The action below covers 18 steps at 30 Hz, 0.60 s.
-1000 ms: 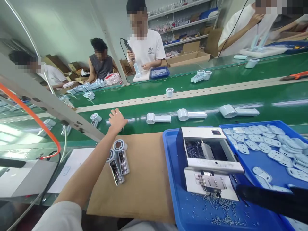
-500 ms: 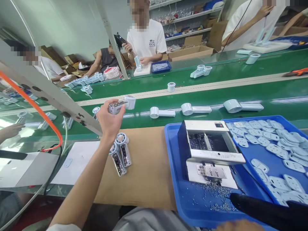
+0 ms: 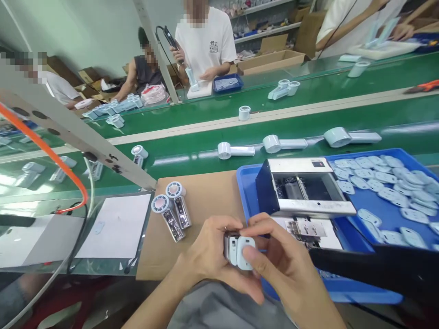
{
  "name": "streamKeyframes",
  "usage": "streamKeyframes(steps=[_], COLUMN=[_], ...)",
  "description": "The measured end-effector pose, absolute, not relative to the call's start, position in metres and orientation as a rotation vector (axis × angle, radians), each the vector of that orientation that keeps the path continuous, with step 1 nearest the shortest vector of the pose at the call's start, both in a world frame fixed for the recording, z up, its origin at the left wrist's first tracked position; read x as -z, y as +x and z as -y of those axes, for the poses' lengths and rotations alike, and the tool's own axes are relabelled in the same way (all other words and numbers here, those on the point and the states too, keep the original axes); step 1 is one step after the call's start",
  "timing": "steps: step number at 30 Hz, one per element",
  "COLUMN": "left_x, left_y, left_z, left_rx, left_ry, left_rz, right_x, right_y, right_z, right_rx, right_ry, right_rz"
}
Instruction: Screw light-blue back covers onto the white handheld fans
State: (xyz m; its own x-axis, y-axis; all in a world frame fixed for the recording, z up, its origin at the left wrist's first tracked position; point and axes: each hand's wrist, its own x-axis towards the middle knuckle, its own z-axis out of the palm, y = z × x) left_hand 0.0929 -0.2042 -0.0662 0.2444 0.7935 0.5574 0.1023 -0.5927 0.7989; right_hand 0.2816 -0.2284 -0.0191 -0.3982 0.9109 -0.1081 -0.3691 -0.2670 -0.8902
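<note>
Both of my hands meet low in the middle of the head view, over the front edge of a brown cardboard mat (image 3: 206, 196). My left hand (image 3: 209, 256) grips a small handheld fan body (image 3: 230, 246) from the left. My right hand (image 3: 281, 265) presses a pale blue cover plate (image 3: 244, 252) against that body with thumb and fingers. Two open fan bodies (image 3: 173, 210) with exposed circuit boards lie side by side on the mat to the left.
A blue tray (image 3: 245, 192) on the right holds a white screw feeder box (image 3: 302, 189), loose screws and several pale blue cover plates (image 3: 380, 187). Finished fans (image 3: 284, 142) lie on the green conveyor belt (image 3: 206, 153). A black tool (image 3: 377, 269) crosses lower right. Other people work across the belt.
My left hand picked a fan body off the belt and carried it down toward me. My right hand came into view and now holds a cover plate against it.
</note>
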Motion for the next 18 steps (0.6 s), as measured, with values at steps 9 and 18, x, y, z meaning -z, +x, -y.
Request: streamKeyframes(steps=[9, 18], left_x=[0.062, 0.098], left_y=[0.119, 0.147], left_z=[0.192, 0.191], left_rx=[-1.293, -1.584], left_ry=[2.200, 1.715], left_rz=[-0.591, -0.516], right_x=[0.007, 0.021], right_y=[0.291, 0.334], right_z=[0.236, 0.229], right_rx=[-1.561, -0.975], right_ry=[-1.001, -1.285], right_rz=[1.030, 1.023])
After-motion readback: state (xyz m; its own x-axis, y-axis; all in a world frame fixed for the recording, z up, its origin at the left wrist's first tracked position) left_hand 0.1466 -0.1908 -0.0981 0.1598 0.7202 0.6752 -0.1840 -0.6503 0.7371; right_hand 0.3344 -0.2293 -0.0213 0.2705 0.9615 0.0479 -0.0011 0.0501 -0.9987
